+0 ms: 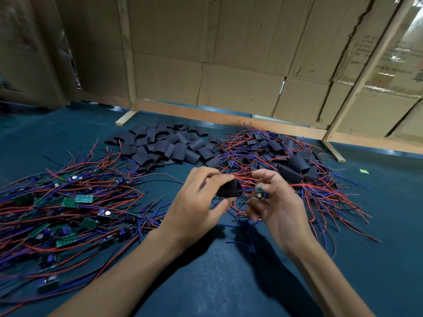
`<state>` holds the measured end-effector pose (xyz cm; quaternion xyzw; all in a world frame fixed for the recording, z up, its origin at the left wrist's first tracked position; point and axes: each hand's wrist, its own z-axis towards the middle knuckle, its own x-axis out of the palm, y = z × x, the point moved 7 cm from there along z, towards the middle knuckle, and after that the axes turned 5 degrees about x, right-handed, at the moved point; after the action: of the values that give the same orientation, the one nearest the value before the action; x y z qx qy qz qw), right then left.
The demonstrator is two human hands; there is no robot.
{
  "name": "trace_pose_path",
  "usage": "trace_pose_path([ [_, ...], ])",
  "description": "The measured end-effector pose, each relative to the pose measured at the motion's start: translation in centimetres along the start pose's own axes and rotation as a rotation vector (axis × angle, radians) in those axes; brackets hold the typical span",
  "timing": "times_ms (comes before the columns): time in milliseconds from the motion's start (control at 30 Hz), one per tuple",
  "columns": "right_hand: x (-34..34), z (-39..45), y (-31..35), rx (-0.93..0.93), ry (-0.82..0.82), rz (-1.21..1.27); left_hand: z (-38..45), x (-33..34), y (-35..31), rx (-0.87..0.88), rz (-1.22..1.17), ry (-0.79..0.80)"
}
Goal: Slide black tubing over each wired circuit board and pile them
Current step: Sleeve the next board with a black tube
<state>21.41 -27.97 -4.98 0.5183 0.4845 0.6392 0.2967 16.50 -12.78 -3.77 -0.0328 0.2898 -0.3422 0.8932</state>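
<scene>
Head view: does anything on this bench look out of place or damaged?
Only a small green scrap, lying alone on the blue mat right of the sleeved pile, apart from every heap. The cardboard backing shows tears and creases. Otherwise nothing stands out.

Tubing point(229, 191): matt black, soft-looking sleeve. Wires point(68, 216): smooth red and blue plastic insulation. Boards point(84, 198): green, slight sheen. Table point(217, 282): dark teal matt cover. Backdrop: creased brown cardboard point(229, 53) on bare wood frame point(128, 65).
</scene>
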Motion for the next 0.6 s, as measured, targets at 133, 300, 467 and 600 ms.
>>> trace_pose_path([
  [133, 0.3, -0.2, 0.5, -0.128, 0.048, -0.071, 0.1, -0.4, -0.7, 0.067, 0.026, -0.036],
  [300, -0.7, -0.1, 1.3, -0.210, -0.006, -0.058, 0.3, -1.0, -0.4, 0.092, 0.096, -0.038],
  [467, -1.1, 0.1, 1.3, -0.236, 0.003, -0.139, 0.3, -0.9, -0.4, 0.109, 0.092, -0.035],
  [600, -1.6, 0.1, 1.5, -0.248, -0.019, -0.203, 0.4, -0.9, -0.2, 0.108, 0.048, -0.010],
])
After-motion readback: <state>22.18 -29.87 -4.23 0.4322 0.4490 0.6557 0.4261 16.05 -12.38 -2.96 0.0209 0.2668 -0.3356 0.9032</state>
